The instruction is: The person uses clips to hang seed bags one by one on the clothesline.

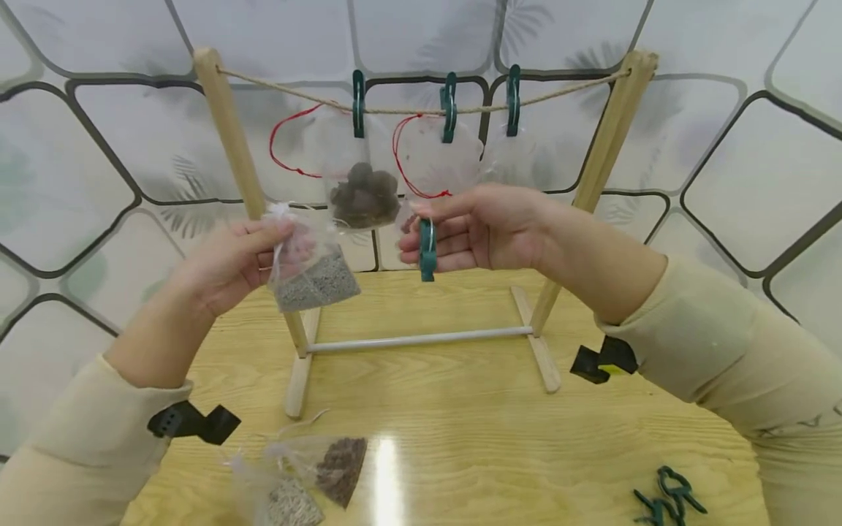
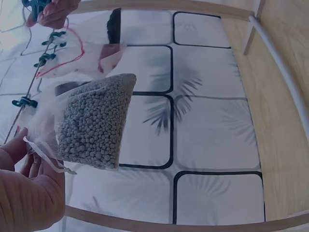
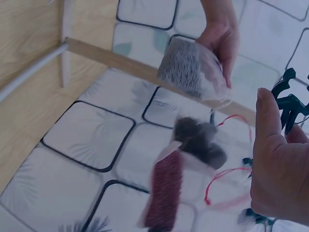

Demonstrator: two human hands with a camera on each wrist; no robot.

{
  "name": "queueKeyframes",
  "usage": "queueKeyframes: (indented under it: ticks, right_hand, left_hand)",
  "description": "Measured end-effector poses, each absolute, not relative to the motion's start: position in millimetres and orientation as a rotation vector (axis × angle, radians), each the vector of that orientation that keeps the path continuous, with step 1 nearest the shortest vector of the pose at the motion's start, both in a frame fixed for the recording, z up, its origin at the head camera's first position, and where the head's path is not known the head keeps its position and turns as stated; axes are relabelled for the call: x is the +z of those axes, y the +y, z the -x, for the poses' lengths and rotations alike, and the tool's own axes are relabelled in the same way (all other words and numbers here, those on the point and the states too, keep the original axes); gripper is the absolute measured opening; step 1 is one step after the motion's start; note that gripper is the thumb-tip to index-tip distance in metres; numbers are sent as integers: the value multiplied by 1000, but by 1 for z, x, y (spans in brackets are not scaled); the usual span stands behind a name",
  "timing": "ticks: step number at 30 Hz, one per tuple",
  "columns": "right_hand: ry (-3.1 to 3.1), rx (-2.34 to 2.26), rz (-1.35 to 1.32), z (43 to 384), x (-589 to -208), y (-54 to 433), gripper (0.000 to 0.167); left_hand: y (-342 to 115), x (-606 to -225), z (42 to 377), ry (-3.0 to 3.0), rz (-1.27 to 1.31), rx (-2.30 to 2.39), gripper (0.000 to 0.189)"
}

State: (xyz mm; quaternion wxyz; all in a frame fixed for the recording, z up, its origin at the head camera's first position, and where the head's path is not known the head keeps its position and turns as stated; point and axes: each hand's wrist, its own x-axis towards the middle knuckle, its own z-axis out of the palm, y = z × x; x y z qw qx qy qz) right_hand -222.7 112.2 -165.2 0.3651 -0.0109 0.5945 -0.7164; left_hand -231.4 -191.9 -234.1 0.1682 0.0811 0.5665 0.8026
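My left hand (image 1: pixel 230 259) pinches the gathered neck of a sheer drawstring pouch (image 1: pixel 321 283) filled with grey pellets. In the left wrist view the pellet-filled pouch (image 2: pixel 96 121) slants away from the fingers, its white ribbon hanging loose. My right hand (image 1: pixel 496 226) holds a dark green clip (image 1: pixel 427 252) between thumb and fingers, below the rope (image 1: pixel 296 92). From that rope hang clear bags under green clips: one with dark brown stones (image 1: pixel 365 197), another with a red cord (image 1: pixel 401 157). Dark red contents (image 3: pixel 165 193) of a hanging bag show in the right wrist view.
Two wooden posts (image 1: pixel 608 139) carry the rope, joined low by a white bar (image 1: pixel 421 340). On the wood-grain table (image 1: pixel 460 424) lie a pouch with brown bits (image 1: pixel 342 467) and one with pale grains (image 1: pixel 292 504). Loose green clips (image 1: pixel 671 497) lie at front right.
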Motion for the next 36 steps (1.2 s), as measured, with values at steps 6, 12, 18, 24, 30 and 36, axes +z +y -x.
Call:
queueKeyframes:
  ticks: [6,12,18,24,30,36]
  right_hand:
    - [1548,-1865,52,220,-138,94,26]
    - [1551,-1949,16,235,-107,71,26]
    - [1527,-2107,-12,273,-80,53,23]
    - [1597,-2310,21,306,-62,35,13]
    - [1816,-2324,150,310,-62,18,11]
    - [2180,-2147,395,316,-69,9,20]
  left_hand:
    - [-200,-207,235,1630,-239,2385,16]
    - [-192,-187,237,1689,-152,2425,14]
    - [-175,-178,244,1723,-140,2398,14]
    - [-159,-170,252,1873,-139,2388,15]
    - [-145,-170,252,2128,-226,2405,14]
    - [-141,-168,255,2269,-272,2419,15]
